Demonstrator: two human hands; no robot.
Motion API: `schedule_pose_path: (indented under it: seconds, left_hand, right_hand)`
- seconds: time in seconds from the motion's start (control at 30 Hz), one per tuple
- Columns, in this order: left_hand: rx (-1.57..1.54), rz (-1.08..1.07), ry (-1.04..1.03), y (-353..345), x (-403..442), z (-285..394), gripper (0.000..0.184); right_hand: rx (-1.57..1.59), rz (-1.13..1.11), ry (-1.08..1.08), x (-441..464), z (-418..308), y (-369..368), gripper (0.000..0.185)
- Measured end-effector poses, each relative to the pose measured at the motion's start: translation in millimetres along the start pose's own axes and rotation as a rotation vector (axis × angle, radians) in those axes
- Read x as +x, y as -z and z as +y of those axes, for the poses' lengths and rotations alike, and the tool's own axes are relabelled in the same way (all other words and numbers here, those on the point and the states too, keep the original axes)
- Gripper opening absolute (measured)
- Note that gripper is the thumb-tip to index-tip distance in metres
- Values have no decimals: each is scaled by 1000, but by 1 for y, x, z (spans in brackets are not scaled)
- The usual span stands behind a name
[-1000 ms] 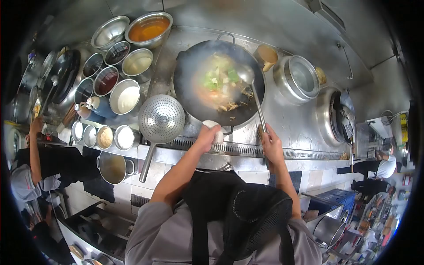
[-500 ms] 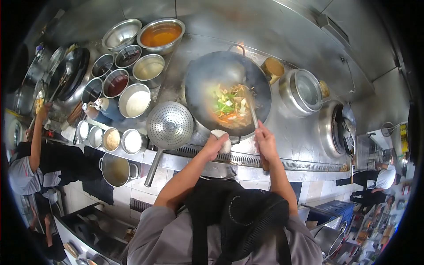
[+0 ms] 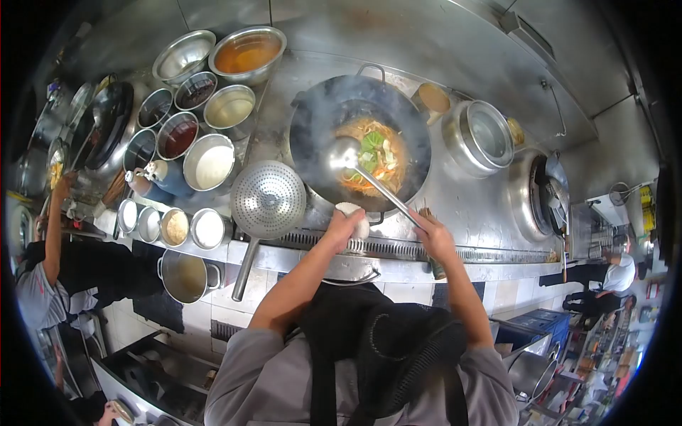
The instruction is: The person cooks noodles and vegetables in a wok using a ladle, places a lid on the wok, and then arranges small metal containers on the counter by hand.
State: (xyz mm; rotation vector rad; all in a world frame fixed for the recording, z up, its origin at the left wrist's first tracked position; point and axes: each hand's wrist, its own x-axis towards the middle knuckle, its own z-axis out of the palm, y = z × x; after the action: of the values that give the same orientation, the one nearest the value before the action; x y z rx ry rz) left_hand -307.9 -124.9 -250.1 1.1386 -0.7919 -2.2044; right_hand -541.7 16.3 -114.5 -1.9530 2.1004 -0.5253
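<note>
Wok is straight ahead at 12 o'clock and holds the food. Grey haze hangs over its 9-to-12 side, and the flame that showed past its far rim at 1 o'clock half a second ago is out of sight.

Strainer lies beside it at 8 o'clock, in the same spot.

Ladle has changed most: its bowl has come from about 1 o'clock to just off the wok's centre, toward 8, and the shaft slants out at 5.

Food has shifted from the wok's 6 o'clock side a little toward 4, with the ladle's bowl against its left flank; I judge this to be mid-stir.

Right hand is wrapped round the ladle's shaft.

Left hand is closed on the cloth by the near rim at 6 o'clock, much as before; whether the cloth clasps the rim, I cannot tell.
</note>
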Motion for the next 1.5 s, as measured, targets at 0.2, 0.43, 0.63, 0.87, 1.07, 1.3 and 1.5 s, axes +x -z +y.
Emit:
schedule_pose_path:
  seconds: [0.2,0.43,0.63,0.87,1.07,1.3,1.5]
  left_hand:
    - [-101,12,-4,-9,-6,11,35]
    - [-75,177,-82,-24,29,-23,31]
    - [-80,113,-134,-40,-64,7,25]
    - [-116,32,-84,-39,-60,-26,20]
    - [-84,164,-266,-56,-103,-57,19]
    - [-125,131,-262,-66,-145,-40,29]
    - [-132,109,-161,-48,-81,-44,17]
  right_hand:
    - [-193,-71,-213,-57,-32,110,49]
    - [-250,-131,-226,-19,-17,36,50]
    - [-317,-275,-147,-58,-32,116,55]
    - [-298,-179,-24,-58,-6,65,62]
    - [-408,-333,-118,-65,-7,128,61]
    - [-369,-294,-3,-71,4,139,59]
    - [-289,-158,126,-67,0,82,57]
